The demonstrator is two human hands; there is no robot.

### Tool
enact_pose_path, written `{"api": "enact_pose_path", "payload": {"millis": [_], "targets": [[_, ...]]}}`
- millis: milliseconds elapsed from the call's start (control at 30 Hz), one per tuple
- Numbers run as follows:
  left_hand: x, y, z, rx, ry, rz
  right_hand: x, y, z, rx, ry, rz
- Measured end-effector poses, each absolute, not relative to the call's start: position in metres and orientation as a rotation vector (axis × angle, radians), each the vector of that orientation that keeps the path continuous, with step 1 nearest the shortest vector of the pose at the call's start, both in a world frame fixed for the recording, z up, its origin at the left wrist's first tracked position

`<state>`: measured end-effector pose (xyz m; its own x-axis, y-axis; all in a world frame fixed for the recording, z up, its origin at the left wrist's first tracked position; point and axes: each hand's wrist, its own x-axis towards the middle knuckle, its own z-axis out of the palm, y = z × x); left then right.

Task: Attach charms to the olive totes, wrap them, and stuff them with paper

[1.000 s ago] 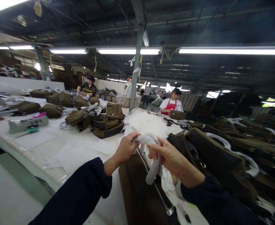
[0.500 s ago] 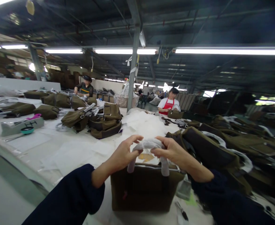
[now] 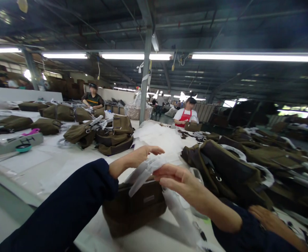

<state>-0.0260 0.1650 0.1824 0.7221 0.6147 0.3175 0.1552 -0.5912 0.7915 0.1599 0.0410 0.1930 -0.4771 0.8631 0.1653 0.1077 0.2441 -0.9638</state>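
An olive bag (image 3: 135,208) with a small label on its front stands at an angle on the table before me. Its handles (image 3: 143,173), wrapped in whitish material, lean to the left. Just above them is my left hand (image 3: 139,155), fingers stretched to the right; whether it touches them is hard to tell. My right hand (image 3: 181,176) lies against the handles' right end, its fingers long and flat and the thumb apart. A loose white strip (image 3: 178,215) hangs down beside the bag's right side.
Another person's hand (image 3: 271,220) shows at lower right. Olive bags (image 3: 230,168) are piled right, with more bags (image 3: 114,134) at left. White sheets (image 3: 156,136) cover the table's middle. A tape dispenser (image 3: 17,141) sits left. A co-worker in a red apron (image 3: 186,117) is opposite.
The bag has turned and shifted left, and its handles now lean left. Both hands have loosened from their hold on the handle. A white strip and another person's hand have appeared at right.
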Motion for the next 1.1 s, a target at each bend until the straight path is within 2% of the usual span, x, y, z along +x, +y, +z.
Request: {"api": "enact_pose_path", "payload": {"millis": [100, 267, 333, 433, 567, 900, 1000, 1100], "targets": [[-0.044, 0.166, 0.175, 2.107, 0.738, 0.758, 0.166, 0.05, 0.177, -1.06, -1.825, 0.995], [-0.058, 0.127, 0.176, 1.938, 1.05, 1.395, 0.173, 0.065, 0.165, -1.206, -1.823, 0.32], [-0.057, 0.103, 0.169, 1.893, 1.164, 1.593, 0.174, 0.071, 0.161, -1.156, -1.9, 0.201], [-0.052, 0.079, 0.148, 2.002, 1.225, 1.628, 0.173, 0.08, 0.153, -1.111, -1.952, 0.112], [-0.048, 0.079, 0.129, 2.1, 1.28, 1.56, 0.168, 0.089, 0.151, -1.174, -1.884, 0.085], [-0.053, 0.095, 0.142, 2.133, 1.201, 1.404, 0.16, 0.094, 0.15, -1.082, -1.981, 0.1], [-0.058, 0.099, 0.148, 2.013, 1.095, 1.215, 0.161, 0.096, 0.153, -1.07, -1.936, 0.311], [-0.067, 0.105, 0.155, 1.794, 0.886, 0.972, 0.165, 0.101, 0.161, -1.001, -1.874, 0.763]]}}
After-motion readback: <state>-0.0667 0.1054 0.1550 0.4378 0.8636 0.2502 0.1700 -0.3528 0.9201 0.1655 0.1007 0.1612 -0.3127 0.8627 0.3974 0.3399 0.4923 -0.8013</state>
